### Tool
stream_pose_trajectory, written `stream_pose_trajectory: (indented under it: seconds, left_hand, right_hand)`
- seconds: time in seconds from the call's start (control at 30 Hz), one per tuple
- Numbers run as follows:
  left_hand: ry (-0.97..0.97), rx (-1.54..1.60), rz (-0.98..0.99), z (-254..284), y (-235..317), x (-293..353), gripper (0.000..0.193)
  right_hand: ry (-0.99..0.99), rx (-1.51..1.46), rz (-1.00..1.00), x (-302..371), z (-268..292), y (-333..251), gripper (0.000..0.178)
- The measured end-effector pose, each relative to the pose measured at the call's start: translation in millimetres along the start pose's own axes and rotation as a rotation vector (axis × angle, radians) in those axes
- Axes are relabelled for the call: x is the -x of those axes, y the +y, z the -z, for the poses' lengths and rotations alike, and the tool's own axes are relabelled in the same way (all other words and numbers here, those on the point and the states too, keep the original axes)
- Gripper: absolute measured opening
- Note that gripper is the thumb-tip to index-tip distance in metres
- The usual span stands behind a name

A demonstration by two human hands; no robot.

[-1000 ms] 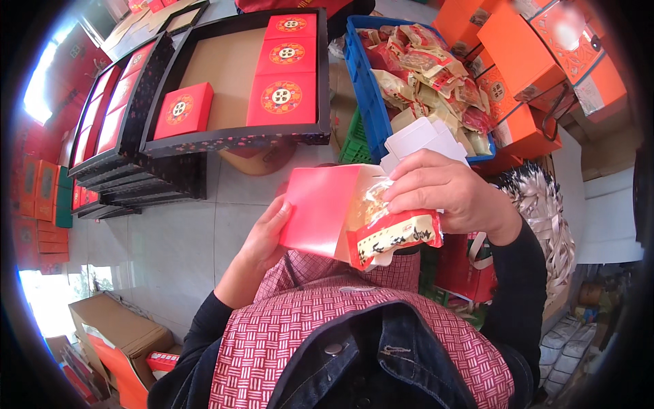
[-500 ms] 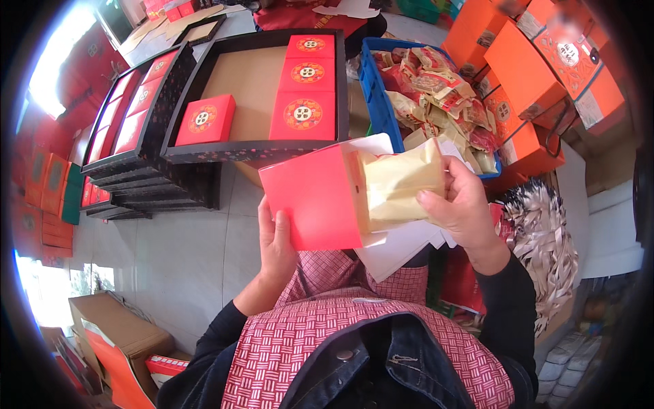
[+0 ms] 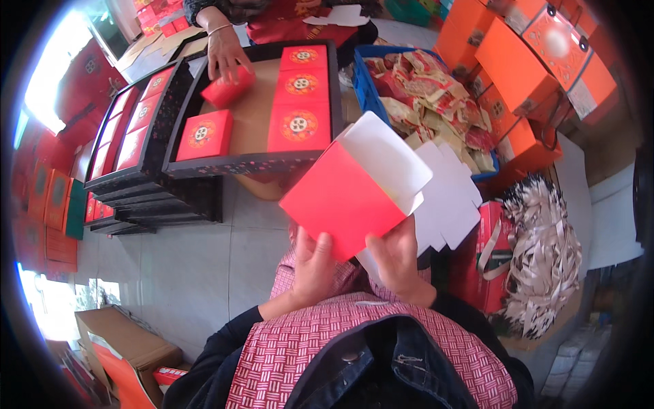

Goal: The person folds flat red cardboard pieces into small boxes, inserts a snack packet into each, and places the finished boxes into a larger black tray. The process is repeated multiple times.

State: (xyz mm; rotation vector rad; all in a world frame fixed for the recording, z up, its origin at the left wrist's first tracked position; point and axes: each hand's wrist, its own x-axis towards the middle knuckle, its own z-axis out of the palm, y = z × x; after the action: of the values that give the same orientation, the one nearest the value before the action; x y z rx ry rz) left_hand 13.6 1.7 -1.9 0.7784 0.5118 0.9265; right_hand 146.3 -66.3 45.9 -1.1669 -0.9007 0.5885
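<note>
A red cardboard box (image 3: 340,201) is tilted between my two hands, with its white-lined flap (image 3: 392,153) standing out at the far right side. My left hand (image 3: 315,266) grips its near left edge, thumb on the red face. On the near right corner, my right hand (image 3: 396,259) closes with its thumb against the box. A little pale yellow shows at the box's mouth; the rest of the inside is hidden. Below and to the right of it lie flat white box blanks (image 3: 446,194).
A co-worker's hand (image 3: 223,51) holds a red box (image 3: 228,87) over a black tray (image 3: 245,163) containing several red boxes. More stacked trays (image 3: 153,178) stand left. A blue crate (image 3: 366,85) of packets, orange boxes (image 3: 521,65) and a ribbon bundle (image 3: 541,266) are on the right.
The pale yellow packet has gone into the red box, and my right hand has moved from it down to the box. The box has turned. A co-worker's hand with a red box has appeared.
</note>
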Motion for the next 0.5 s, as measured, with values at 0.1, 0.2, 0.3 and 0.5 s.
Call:
stream_pose_trajectory:
  seconds: [0.1,0.2,0.3,0.5]
  left_hand:
    - [-0.061,-0.047,0.034,17,-1,7,0.052]
    - [0.057,0.065,-0.018,21,35,-3,0.046]
    - [-0.177,-0.319,0.091,47,40,-3,0.037]
    - [-0.266,-0.477,0.090,56,30,0,0.032]
  right_hand:
    - [0.002,0.017,0.020,-2,9,4,0.077]
    - [-0.073,0.105,0.005,17,23,6,0.074]
    - [-0.215,0.214,-0.033,46,30,17,0.066]
    - [-0.268,0.076,-0.311,42,51,17,0.054]
